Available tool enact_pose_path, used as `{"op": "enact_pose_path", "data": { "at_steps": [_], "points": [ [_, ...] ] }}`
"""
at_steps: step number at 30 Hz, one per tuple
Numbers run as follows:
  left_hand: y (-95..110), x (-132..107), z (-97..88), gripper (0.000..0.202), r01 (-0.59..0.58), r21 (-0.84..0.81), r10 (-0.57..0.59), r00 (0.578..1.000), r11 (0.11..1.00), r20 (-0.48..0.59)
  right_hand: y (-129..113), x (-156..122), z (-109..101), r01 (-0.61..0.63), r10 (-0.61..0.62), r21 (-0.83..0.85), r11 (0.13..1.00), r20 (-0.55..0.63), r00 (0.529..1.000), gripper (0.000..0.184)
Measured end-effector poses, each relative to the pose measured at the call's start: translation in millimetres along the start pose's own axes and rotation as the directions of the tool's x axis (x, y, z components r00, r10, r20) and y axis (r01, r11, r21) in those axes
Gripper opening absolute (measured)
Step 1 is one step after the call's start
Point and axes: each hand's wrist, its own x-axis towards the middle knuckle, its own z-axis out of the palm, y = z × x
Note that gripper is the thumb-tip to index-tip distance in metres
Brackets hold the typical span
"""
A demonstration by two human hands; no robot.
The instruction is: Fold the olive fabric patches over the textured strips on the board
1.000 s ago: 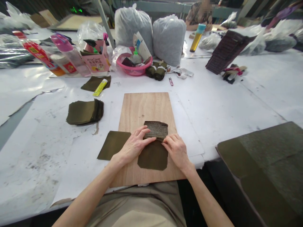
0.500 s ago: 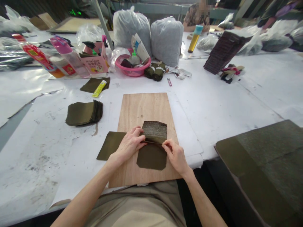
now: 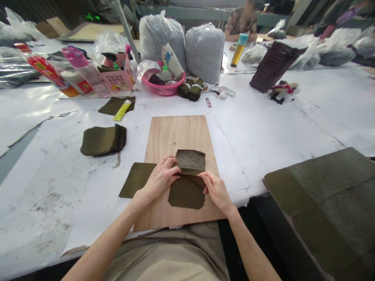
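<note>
An olive-green fabric piece [image 3: 186, 194] with cut corners lies on a plywood board [image 3: 178, 130] in front of me. Its far part is a lighter, ribbed-looking strip [image 3: 191, 160], and a crease runs across between the two. My left hand [image 3: 164, 173] grips the left end of that crease, fingers bent and thumb below. At the right end, my right hand [image 3: 213, 189] pinches the edge between thumb and forefinger, slightly raised. Partly under my left wrist is another flat olive piece [image 3: 134, 181], overlapping the board's left side.
A stack of olive pieces [image 3: 101, 139] sits to the left, with a yellow tube [image 3: 122, 110] behind it. Farther back are a pink basin [image 3: 164, 89], stuffed bags [image 3: 204, 52], bottles [image 3: 48, 70] and small snips [image 3: 208, 102]. Dark green sheets [image 3: 319, 195] lie at right. A person sits across the table.
The right end of the crease has been lifted and turned a little by my right hand, which has moved slightly up. My left hand stays in place. The view has shifted slightly.
</note>
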Motion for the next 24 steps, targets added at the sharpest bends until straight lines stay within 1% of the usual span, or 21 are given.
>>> {"op": "enact_pose_path", "data": {
  "at_steps": [2, 5, 6, 7, 8, 10, 13, 15, 16, 18, 21, 23, 24],
  "points": [
    [0.9, -0.6, -0.2, 0.01, -0.004, -0.017, 0.004, 1.0, 1.0, 0.003, -0.2, -1.2, -1.3, 0.01, -0.01, -0.012, 1.0, 0.021, 1.0, 0.034],
    [3.6, -2.6, -3.4, 0.016, 0.011, -0.027, -0.011, 1.0, 1.0, -0.002, -0.3, -3.4, -0.7, 0.045, -0.047, -0.154, 0.987, -0.006, 0.999, 0.026],
    [4.6, -3.5, -5.0, 0.018, 0.013, -0.038, -0.013, 1.0, 0.999, 0.001, -0.4, -4.2, 0.1, 0.046, -0.05, -0.177, 0.983, -0.019, 0.999, 0.022],
    [5.4, -4.5, -6.5, 0.019, 0.014, -0.063, -0.014, 1.0, 0.998, 0.013, -0.5, -4.9, 0.9, 0.034, -0.038, -0.162, 0.986, -0.026, 0.999, 0.019],
    [5.9, -5.6, -7.8, 0.02, 0.023, -0.105, -0.02, 0.999, 0.994, 0.032, -0.4, -5.7, 1.7, 0.007, -0.009, -0.11, 0.994, -0.022, 1.0, 0.018],
    [6.0, -7.9, -9.1, 0.022, 0.096, -0.225, -0.078, 0.993, 0.97, 0.085, 0.3, -6.9, 2.8, -0.076, 0.074, 0.06, 0.995, 0.036, 0.997, 0.02],
    [4.4, -10.5, -7.5, 0.023, 0.273, -0.399, -0.22, 0.96, 0.875, 0.175, 2.2, -8.8, 2.5, -0.215, 0.153, 0.305, 0.928, 0.216, 0.964, 0.028],
    [3.6, -11.0, -5.8, 0.024, 0.339, -0.493, -0.259, 0.939, 0.801, 0.225, 3.4, -10.5, 1.6, -0.286, 0.161, 0.403, 0.869, 0.317, 0.935, 0.034],
    [3.5, -11.0, -5.2, 0.025, 0.351, -0.534, -0.259, 0.935, 0.769, 0.242, 4.0, -11.6, 1.3, -0.306, 0.163, 0.434, 0.847, 0.336, 0.928, 0.036],
    [3.9, -10.3, -4.7, 0.026, 0.369, -0.59, -0.253, 0.928, 0.719, 0.273, 5.1, -14.0, 1.4, -0.309, 0.174, 0.455, 0.835, 0.315, 0.933, 0.037],
    [4.7, -8.9, -4.3, 0.028, 0.439, -0.601, -0.275, 0.896, 0.668, 0.348, 7.3, -16.8, 3.9, -0.288, 0.191, 0.409, 0.866, 0.262, 0.946, 0.035],
    [4.1, -7.7, -3.5, 0.029, 0.462, -0.57, -0.282, 0.882, 0.679, 0.378, 9.1, -17.2, 6.2, -0.289, 0.199, 0.361, 0.887, 0.267, 0.943, 0.034],
    [3.4, -7.0, -3.0, 0.03, 0.452, -0.547, -0.275, 0.885, 0.704, 0.376, 9.9, -17.1, 7.3, -0.291, 0.203, 0.338, 0.895, 0.273, 0.94, 0.034]
  ]
}}
